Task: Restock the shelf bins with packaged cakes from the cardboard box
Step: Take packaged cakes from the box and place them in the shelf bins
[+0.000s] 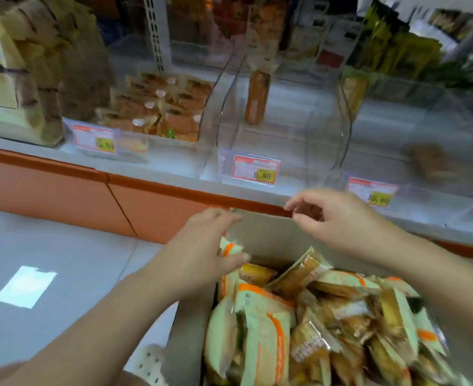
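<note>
While left hand (201, 253) grips a packaged cake (231, 248), right hand (338, 218) loose, empty, clear bin (285, 137) beyond cardboard box (268, 236).

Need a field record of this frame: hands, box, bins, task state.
left hand: grips pale green and orange wrapped cake at the box's far left corner
right hand: over the box's far rim, fingers loosely curled, nothing held
brown cardboard box: heaped with wrapped cakes
middle clear plastic bin: one upright orange pack, otherwise bare
left clear plastic bin: many packs
task state: cake not yet lifted to the shelf
</note>
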The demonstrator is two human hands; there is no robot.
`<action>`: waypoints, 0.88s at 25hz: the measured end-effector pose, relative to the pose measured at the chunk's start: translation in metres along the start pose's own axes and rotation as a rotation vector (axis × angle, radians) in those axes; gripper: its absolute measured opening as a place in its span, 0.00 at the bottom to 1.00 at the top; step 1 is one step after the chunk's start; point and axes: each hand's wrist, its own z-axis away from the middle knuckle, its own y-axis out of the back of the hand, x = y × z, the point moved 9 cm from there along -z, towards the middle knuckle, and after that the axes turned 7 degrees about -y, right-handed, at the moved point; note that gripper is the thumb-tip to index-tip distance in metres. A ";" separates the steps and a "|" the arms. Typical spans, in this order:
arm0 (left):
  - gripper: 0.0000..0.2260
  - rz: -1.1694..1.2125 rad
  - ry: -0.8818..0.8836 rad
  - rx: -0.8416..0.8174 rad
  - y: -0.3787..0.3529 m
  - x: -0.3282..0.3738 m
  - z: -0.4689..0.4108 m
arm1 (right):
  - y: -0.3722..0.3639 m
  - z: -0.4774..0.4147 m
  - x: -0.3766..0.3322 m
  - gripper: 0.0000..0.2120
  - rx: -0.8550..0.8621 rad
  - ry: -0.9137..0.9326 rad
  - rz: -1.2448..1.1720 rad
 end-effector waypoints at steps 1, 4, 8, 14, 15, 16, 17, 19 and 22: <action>0.30 -0.020 -0.020 -0.124 -0.029 0.010 -0.001 | -0.013 0.013 0.024 0.09 -0.057 -0.049 0.022; 0.29 -0.116 -0.017 -0.450 -0.102 0.028 0.009 | -0.044 0.055 0.082 0.10 -0.197 -0.204 0.002; 0.35 -0.399 -0.059 -0.700 -0.154 0.045 0.025 | -0.065 0.092 0.110 0.13 -0.238 -0.205 -0.042; 0.45 -0.489 -0.046 -0.802 -0.177 0.047 0.037 | -0.076 0.091 0.141 0.26 -0.265 -0.193 0.136; 0.45 -0.461 -0.025 -0.804 -0.178 0.046 0.038 | -0.078 0.093 0.141 0.27 -0.270 -0.191 0.162; 0.44 -0.435 -0.007 -0.797 -0.177 0.044 0.037 | -0.080 0.094 0.139 0.28 -0.264 -0.181 0.174; 0.44 -0.416 0.003 -0.783 -0.175 0.043 0.036 | -0.081 0.095 0.136 0.28 -0.250 -0.169 0.182; 0.44 -0.394 0.006 -0.746 -0.169 0.040 0.032 | -0.084 0.095 0.132 0.27 -0.223 -0.155 0.177; 0.45 -0.382 -0.004 -0.726 -0.167 0.037 0.032 | -0.085 0.092 0.133 0.22 -0.210 -0.188 0.110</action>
